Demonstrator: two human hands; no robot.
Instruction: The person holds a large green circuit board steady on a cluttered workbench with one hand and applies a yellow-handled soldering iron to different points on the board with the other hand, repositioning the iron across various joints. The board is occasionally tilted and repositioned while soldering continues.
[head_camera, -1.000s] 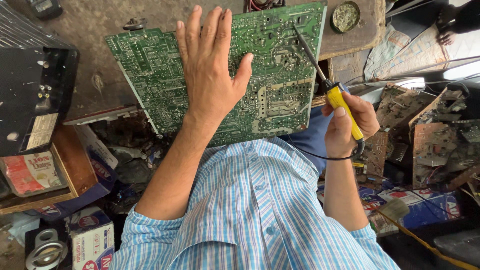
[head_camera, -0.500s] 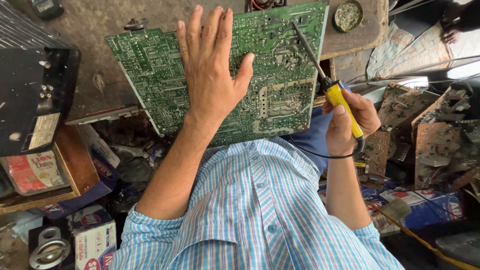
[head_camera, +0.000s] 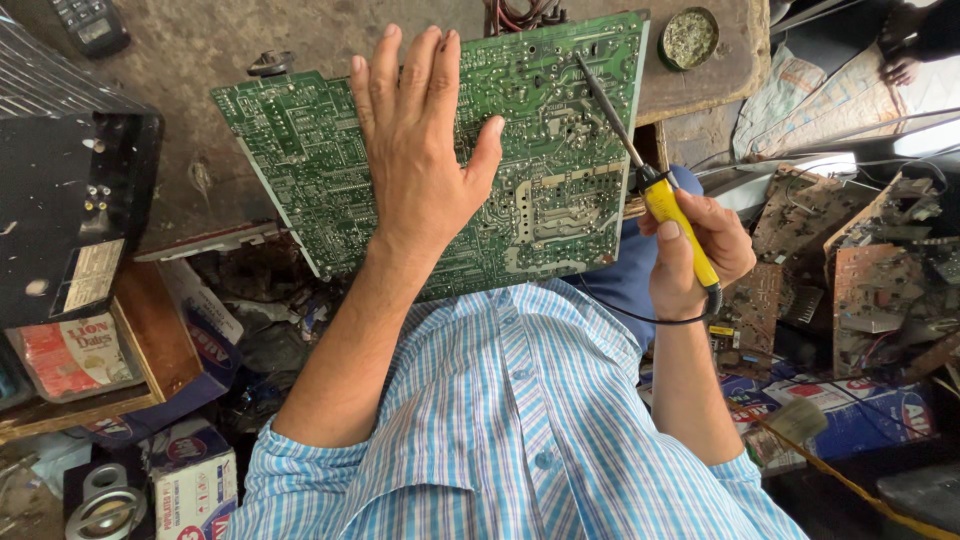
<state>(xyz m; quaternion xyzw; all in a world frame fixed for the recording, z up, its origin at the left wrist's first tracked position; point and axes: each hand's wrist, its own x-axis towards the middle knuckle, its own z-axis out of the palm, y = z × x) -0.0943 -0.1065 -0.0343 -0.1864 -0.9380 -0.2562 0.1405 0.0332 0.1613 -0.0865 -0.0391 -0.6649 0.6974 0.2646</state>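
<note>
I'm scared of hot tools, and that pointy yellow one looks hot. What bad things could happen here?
The soldering iron's tip rests on the green circuit board close to the left hand pressed flat on it, so a slip could burn the thumb. The board hangs over the bench edge, held mainly by that palm, so it might tilt. The black cord loops under the right hand and could snag.

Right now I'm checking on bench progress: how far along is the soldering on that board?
Done: the green circuit board lies solder-side up on the bench. In hand: the left hand presses it flat while the right hand holds the yellow-handled soldering iron, tip on the board. Finished joints can't be told from here.
</note>
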